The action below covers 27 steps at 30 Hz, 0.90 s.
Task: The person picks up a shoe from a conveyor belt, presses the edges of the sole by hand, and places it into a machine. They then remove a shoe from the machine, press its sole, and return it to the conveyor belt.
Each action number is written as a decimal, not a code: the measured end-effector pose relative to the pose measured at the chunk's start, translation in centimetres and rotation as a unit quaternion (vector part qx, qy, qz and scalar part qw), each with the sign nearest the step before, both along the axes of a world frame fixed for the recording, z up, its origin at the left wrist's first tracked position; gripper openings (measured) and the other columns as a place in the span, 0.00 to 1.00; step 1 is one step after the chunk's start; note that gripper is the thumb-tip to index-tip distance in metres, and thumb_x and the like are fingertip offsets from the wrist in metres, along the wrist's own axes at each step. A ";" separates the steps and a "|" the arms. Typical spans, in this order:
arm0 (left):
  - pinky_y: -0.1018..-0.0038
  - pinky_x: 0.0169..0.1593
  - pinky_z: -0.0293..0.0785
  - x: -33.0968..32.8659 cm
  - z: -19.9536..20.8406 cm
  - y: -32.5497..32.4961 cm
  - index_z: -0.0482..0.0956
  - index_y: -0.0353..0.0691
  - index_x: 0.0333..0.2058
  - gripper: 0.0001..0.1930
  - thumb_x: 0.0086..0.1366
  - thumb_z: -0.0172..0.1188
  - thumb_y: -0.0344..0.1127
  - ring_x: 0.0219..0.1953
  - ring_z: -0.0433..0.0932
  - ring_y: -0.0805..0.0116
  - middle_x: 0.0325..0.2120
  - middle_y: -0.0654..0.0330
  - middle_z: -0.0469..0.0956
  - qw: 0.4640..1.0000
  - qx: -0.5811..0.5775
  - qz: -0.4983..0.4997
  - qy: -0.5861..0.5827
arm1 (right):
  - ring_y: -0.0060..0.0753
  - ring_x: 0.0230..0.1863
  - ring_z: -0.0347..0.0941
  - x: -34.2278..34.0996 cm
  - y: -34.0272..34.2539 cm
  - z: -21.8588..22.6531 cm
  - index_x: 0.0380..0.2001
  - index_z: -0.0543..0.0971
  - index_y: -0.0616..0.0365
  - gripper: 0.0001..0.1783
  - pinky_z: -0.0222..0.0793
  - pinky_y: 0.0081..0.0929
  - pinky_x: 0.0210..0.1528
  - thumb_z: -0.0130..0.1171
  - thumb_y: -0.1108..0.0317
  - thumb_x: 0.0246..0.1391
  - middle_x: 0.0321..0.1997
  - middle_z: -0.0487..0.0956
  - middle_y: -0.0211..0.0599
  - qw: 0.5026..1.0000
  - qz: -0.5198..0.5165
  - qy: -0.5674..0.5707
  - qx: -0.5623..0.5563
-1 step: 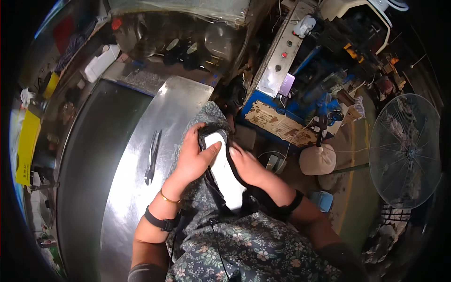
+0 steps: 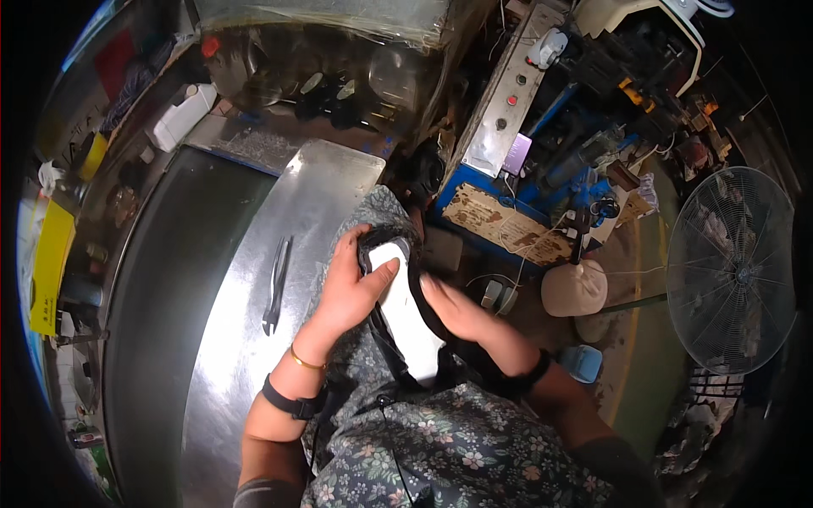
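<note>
A black shoe upper (image 2: 392, 345) lies across my lap with its long white sole-shaped bottom (image 2: 405, 309) turned up. My left hand (image 2: 345, 284) is closed round its far end, thumb pressed on the white surface and fingers over the black edge. Against the black right side rests my right hand (image 2: 461, 315), its fingers stretched out and close together; their tips are partly hidden, and I see nothing held in them. Beneath the shoe is a dark floral apron (image 2: 457, 436). Left of my left hand, metal pincers (image 2: 276, 285) lie on a shiny metal tabletop (image 2: 227, 339).
A dark belt-like surface (image 2: 152, 339) runs along the tabletop's left side. Ahead to the right stands a blue machine with a button panel (image 2: 500, 106). A mesh-guarded fan (image 2: 737, 271) is at far right, near a cloth-covered round seat (image 2: 573, 288) and a light-blue container (image 2: 581, 363).
My right hand has slid slightly to the right and nearer to me, off the white bottom's edge. My left hand keeps its hold, and the shoe has hardly moved.
</note>
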<state>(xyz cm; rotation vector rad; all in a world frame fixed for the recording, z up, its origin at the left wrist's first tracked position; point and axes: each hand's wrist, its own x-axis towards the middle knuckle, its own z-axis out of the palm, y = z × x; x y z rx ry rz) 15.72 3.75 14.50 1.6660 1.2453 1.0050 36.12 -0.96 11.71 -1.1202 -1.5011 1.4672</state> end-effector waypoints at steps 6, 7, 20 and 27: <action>0.67 0.64 0.60 -1.0 3.3 -0.8 0.64 0.34 0.60 0.29 0.63 0.61 0.36 0.59 0.68 0.56 0.55 0.48 0.70 0.934 -0.218 -0.061 -0.275 | 0.30 0.51 0.69 -1.5 -3.3 -0.1 0.65 0.59 0.63 0.28 0.64 0.27 0.56 0.46 0.59 0.69 0.53 0.75 0.45 0.999 -0.030 -0.025 0.010; 0.67 0.65 0.58 -1.9 2.5 -0.7 0.62 0.33 0.62 0.28 0.67 0.55 0.38 0.61 0.66 0.57 0.57 0.49 0.69 0.852 -0.231 -0.094 -0.460 | 0.31 0.52 0.70 -1.8 -2.9 0.8 0.63 0.61 0.65 0.27 0.65 0.28 0.56 0.45 0.57 0.69 0.51 0.76 0.46 0.999 -0.033 -0.007 0.009; 0.52 0.29 0.73 -3.4 0.4 -5.5 0.68 0.30 0.43 0.16 0.71 0.44 0.41 0.24 0.77 0.40 0.20 0.41 0.76 0.943 0.054 0.111 0.308 | 0.69 0.42 0.75 -6.4 -4.0 1.7 0.64 0.49 0.77 0.45 0.74 0.45 0.43 0.57 0.53 0.60 0.41 0.75 0.73 0.982 -0.058 -0.167 0.072; 0.63 0.57 0.68 0.0 -3.4 -8.7 0.71 0.25 0.52 0.22 0.75 0.38 0.39 0.51 0.75 0.45 0.50 0.38 0.74 0.961 0.084 0.264 -0.015 | 0.54 0.61 0.69 -5.4 -4.2 1.3 0.64 0.53 0.74 0.38 0.67 0.39 0.58 0.56 0.61 0.62 0.59 0.69 0.67 0.986 -0.059 -0.082 0.134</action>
